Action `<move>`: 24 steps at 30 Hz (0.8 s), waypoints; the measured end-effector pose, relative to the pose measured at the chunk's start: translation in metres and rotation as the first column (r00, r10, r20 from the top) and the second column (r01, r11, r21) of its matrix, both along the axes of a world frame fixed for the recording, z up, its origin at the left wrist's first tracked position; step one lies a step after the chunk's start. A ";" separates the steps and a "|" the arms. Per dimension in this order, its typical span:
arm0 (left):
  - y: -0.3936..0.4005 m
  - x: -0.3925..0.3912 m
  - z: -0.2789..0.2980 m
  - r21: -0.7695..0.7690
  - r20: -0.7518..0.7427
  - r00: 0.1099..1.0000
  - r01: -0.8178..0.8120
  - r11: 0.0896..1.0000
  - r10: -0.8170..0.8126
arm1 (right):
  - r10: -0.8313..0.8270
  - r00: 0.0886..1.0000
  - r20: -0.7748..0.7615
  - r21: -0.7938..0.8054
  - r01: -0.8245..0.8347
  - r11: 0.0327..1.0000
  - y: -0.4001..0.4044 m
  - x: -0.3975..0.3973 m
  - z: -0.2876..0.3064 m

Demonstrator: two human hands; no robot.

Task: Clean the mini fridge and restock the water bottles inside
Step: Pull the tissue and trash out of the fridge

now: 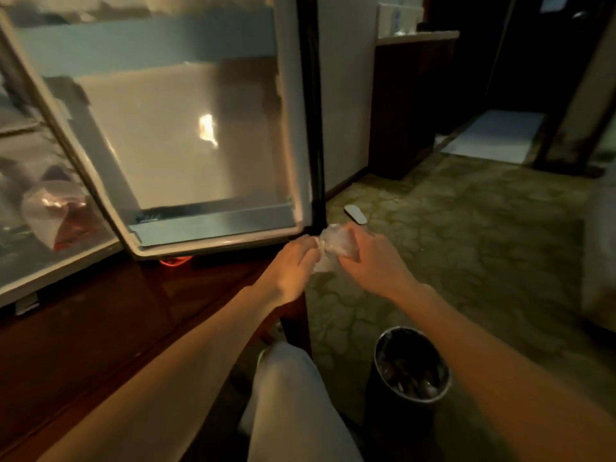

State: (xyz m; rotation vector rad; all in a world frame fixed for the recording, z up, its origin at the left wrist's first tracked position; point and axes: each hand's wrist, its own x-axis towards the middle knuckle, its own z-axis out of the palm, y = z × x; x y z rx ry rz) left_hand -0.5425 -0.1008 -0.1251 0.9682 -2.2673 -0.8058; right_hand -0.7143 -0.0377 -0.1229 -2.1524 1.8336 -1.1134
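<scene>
The mini fridge, at nine o'clock on a dark wooden counter, stands with its door swung wide. At centre, the left hand and right hand both pinch a crumpled white wipe or tissue just below the door's lower corner. It likely needs opening out flat before wiping, or dropping into the waste bin at five o'clock. Blur hides the fingertips and what the wad is; no water bottles are discernible, and the fridge interior is cut off.
</scene>
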 end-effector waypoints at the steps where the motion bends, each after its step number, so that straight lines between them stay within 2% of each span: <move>1: -0.001 -0.013 -0.012 0.014 0.017 1.000 0.024 1.000 -0.024 | -0.026 1.000 0.005 0.025 0.026 0.999 0.004 -0.011 -0.013; 7: -0.007 -0.090 -0.085 0.055 0.328 0.943 0.042 0.998 -0.058 | -0.244 0.970 -0.015 0.198 0.242 0.950 0.021 -0.077 -0.085; 11: -0.001 -0.129 -0.133 0.136 0.317 0.948 -0.028 0.990 -0.017 | -0.325 0.945 0.032 0.327 0.297 0.897 0.030 -0.121 -0.138; 17: -0.001 -0.176 -0.200 0.169 0.397 0.917 -0.044 0.985 -0.027 | -0.492 0.866 0.093 0.523 0.378 0.764 0.031 -0.165 -0.206; 21: -0.002 -0.195 -0.240 0.162 0.432 0.902 -0.069 0.984 -0.008 | -0.579 0.805 0.130 0.673 0.357 0.648 0.028 -0.184 -0.253; 24: -0.003 -0.204 -0.272 0.213 0.446 0.895 -0.130 0.968 0.022 | -0.629 0.760 0.164 0.767 0.303 0.566 0.023 -0.197 -0.287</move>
